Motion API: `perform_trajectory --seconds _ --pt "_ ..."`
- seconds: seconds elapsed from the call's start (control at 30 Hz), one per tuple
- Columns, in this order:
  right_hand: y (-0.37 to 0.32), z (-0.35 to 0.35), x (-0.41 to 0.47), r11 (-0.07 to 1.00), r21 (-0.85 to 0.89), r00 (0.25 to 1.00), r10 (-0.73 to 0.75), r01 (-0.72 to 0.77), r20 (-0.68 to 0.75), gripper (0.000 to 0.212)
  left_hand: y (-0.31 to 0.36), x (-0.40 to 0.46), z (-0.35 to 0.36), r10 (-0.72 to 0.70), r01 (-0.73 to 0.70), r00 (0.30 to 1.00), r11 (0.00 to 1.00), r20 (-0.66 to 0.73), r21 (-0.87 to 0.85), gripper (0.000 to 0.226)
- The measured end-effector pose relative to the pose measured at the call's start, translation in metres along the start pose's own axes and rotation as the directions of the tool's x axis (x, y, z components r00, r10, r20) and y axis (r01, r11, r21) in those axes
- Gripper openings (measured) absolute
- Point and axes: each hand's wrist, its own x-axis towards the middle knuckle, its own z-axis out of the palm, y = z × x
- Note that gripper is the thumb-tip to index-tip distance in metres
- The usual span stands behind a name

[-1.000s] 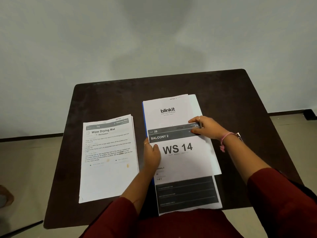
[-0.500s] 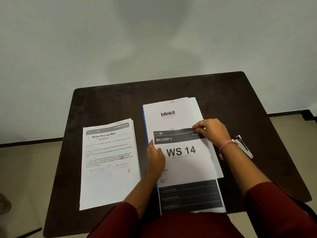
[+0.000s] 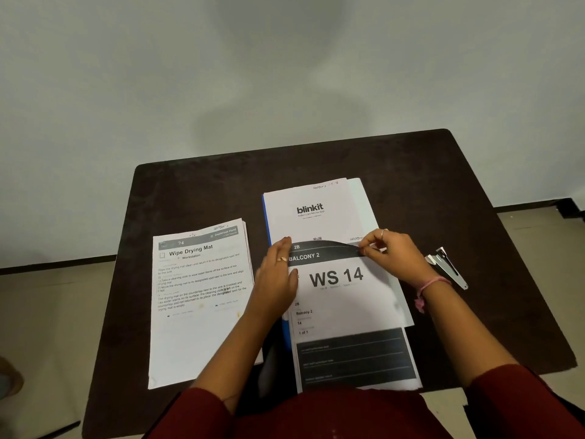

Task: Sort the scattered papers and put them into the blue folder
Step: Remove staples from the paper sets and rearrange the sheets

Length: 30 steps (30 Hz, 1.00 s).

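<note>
On WS 14 sheet [image 3: 340, 289]: right hand [image 3: 392, 258] pinches top edge; left hand [image 3: 277, 280] flat, fingers straight, pressing left edge.

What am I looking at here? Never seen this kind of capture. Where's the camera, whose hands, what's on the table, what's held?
No robot here: a person works with bare hands, and the single camera sits on their head, looking forward and down. On the dark table lies a blue folder, mostly covered by a blinkit sheet. Over that lies the WS 14 sheet. The right hand pinches that sheet's top edge, which bows up. The left hand rests flat on its left edge. To the left sits a separate stack topped by a Wipe Drying Mat page. A stapler lies to the right.
</note>
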Motion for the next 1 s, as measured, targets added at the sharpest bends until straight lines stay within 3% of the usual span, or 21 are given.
perform_trajectory --seconds 0.13,0.23,0.33,0.5,0.53,0.57,0.63,0.7,0.77,0.8,0.9,1.0 --pt "0.001 -0.006 -0.017 0.972 0.233 0.998 0.035 -0.045 0.048 0.013 0.006 -0.004 -0.001 0.128 -0.132 0.983 0.991 0.132 0.019 0.06" --pt "0.001 -0.014 -0.029 0.923 0.374 0.984 0.021 -0.087 0.175 0.013 0.008 -0.006 0.002 0.212 -0.226 0.964 0.971 0.162 0.075 0.062" --pt "0.004 -0.021 -0.036 0.909 0.403 0.948 -0.027 -0.109 0.317 0.013 0.011 -0.008 0.004 0.25 -0.268 0.953 0.96 0.173 0.087 0.061" --pt "0.009 -0.03 -0.039 0.868 0.463 0.9 -0.042 -0.182 0.433 0.008 0.014 -0.014 0.012 0.288 -0.309 0.945 0.942 0.156 0.132 0.048" --pt "0.01 -0.03 -0.038 0.854 0.48 0.891 -0.045 -0.2 0.452 0.015 0.014 -0.015 0.014 0.283 -0.304 0.947 0.943 0.152 0.134 0.045" --pt "0.009 -0.03 -0.036 0.843 0.487 0.884 -0.027 -0.23 0.466 0.035 0.014 -0.015 0.016 0.27 -0.291 0.951 0.947 0.152 0.134 0.043" --pt "0.009 -0.028 -0.027 0.811 0.513 0.908 0.053 -0.282 0.416 0.064 0.013 -0.017 0.018 0.259 -0.278 0.955 0.952 0.145 0.13 0.04" --pt "0.008 -0.022 -0.014 0.819 0.521 0.958 0.114 -0.241 0.264 0.042 0.013 -0.019 0.02 0.26 -0.279 0.954 0.952 0.146 0.126 0.038" --pt "0.011 -0.016 0.003 0.933 0.33 0.99 0.128 -0.14 0.057 0.011 0.014 -0.02 0.021 0.252 -0.274 0.955 0.952 0.156 0.138 0.038" --pt "0.014 -0.014 0.013 0.977 0.189 0.995 0.102 -0.102 0.013 0.015 0.014 -0.02 0.021 0.247 -0.27 0.956 0.952 0.158 0.144 0.037" --pt "0.016 -0.011 0.036 0.982 -0.188 0.998 0.02 -0.009 0.052 0.027 0.013 -0.02 0.023 0.249 -0.272 0.956 0.951 0.156 0.145 0.036" --pt "0.008 -0.009 0.049 0.881 -0.471 0.986 0.106 -0.034 0.127 0.034 0.012 -0.021 0.022 0.254 -0.277 0.954 0.95 0.161 0.145 0.035"
